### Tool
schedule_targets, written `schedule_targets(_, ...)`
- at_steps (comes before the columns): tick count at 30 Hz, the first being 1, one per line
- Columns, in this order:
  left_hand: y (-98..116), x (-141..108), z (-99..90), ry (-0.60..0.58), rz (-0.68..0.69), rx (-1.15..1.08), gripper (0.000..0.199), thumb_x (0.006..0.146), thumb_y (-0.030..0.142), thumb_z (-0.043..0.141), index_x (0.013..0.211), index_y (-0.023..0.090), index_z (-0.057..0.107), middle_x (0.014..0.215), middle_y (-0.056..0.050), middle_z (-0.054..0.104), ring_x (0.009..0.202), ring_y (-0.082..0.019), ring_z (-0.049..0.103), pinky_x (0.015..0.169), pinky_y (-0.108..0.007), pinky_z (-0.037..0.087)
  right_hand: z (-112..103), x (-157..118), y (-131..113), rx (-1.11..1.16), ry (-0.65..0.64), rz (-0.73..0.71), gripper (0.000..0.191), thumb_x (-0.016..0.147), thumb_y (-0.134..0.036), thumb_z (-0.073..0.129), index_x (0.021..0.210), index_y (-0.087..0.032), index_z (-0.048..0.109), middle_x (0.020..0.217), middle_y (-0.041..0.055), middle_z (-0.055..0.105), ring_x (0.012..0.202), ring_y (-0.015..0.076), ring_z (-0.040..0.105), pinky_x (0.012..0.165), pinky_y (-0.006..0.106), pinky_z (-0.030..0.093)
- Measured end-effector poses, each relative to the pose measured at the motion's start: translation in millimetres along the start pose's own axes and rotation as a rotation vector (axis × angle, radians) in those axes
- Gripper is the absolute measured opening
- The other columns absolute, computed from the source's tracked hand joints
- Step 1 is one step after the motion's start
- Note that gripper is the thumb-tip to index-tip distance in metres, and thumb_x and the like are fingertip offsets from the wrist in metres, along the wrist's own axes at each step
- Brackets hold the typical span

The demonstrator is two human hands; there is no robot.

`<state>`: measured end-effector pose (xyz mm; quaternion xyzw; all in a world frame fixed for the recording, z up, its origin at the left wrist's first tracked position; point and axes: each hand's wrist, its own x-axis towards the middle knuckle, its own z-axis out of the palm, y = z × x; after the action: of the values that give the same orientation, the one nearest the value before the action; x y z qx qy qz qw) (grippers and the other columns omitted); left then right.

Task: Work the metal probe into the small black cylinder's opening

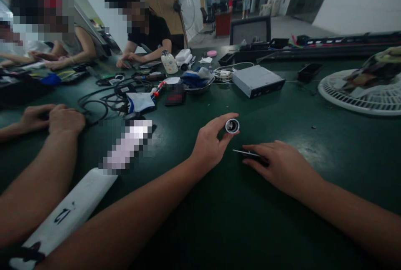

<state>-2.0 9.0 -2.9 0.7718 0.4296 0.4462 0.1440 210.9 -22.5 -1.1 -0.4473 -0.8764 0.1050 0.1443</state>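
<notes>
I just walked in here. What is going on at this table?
A person at a dark green work table holds a small round metal-rimmed part up in the left hand. The right hand is low over the table with a thin metal tool in its fingers. Nearby, a co-worker's hands lie beside a tangle of black cables, and another co-worker sits across the table.

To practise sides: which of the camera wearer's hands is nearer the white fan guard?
Right hand: below and left of the white fan guard. The left hand sits farther left of it.
</notes>
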Motion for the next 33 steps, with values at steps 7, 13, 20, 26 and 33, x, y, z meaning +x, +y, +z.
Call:
schedule_targets(7, -2.1, -1.0, -0.4, -0.008, 0.055, 0.007, 0.034, 0.090, 0.019, 0.065, 0.124, 0.022, 0.060, 0.119, -0.004, 0.070, 0.111, -0.017, 0.065, 0.099, -0.033, 0.051, -2.8, -0.7, -1.5, 0.120, -0.001, 0.010, 0.022, 0.093, -0.026, 0.053, 0.112, -0.024, 0.063, 0.101, 0.0023, 0.068, 0.075, 0.0165, 0.064, 0.064, 0.032, 0.048)
schedule_targets(13, -1.7, -0.1, -2.0, -0.037, 0.106, 0.025, 0.035, 0.090, 0.015, 0.063, 0.124, 0.021, 0.060, 0.121, -0.005, 0.069, 0.112, -0.016, 0.064, 0.100, -0.032, 0.050, -6.1, -2.7, -0.8, 0.220, 0.084, 0.051, 0.010, 0.092, -0.025, 0.052, 0.088, -0.021, 0.059, 0.076, 0.0002, 0.061, 0.062, 0.0138, 0.056, 0.055, 0.028, 0.040)
schedule_targets(20, -0.4, -1.1, -2.0, -0.072, 0.114, 0.019, 0.038, 0.092, 0.017, 0.062, 0.129, 0.022, 0.058, 0.124, -0.006, 0.068, 0.113, -0.018, 0.064, 0.100, -0.037, 0.051, -10.4, -1.4, -0.8, 0.300, 0.150, 0.078, 0.018, 0.097, -0.028, 0.050, 0.096, -0.022, 0.066, 0.080, 0.0012, 0.066, 0.064, 0.0138, 0.059, 0.057, 0.028, 0.043)
schedule_targets(26, -0.2, -1.7, -1.6, -0.108, 0.101, 0.025, 0.038, 0.094, 0.020, 0.059, 0.131, 0.022, 0.057, 0.126, -0.007, 0.068, 0.116, -0.019, 0.064, 0.101, -0.037, 0.052, -9.7, -0.1, 2.0, 0.376, 0.187, 0.098, 0.020, 0.096, -0.028, 0.053, 0.106, -0.023, 0.069, 0.089, 0.0021, 0.071, 0.070, 0.0148, 0.064, 0.058, 0.027, 0.047)
schedule_targets(33, -1.3, -2.4, -0.8, -0.131, 0.127, 0.042, 0.042, 0.091, 0.014, 0.060, 0.133, 0.019, 0.056, 0.131, -0.007, 0.066, 0.120, -0.018, 0.062, 0.105, -0.038, 0.051, -6.4, 1.3, 7.3, 0.435, 0.219, 0.228, 0.022, 0.090, -0.037, 0.064, 0.106, -0.025, 0.071, 0.077, 0.0009, 0.072, 0.055, 0.0137, 0.061, 0.047, 0.026, 0.044)
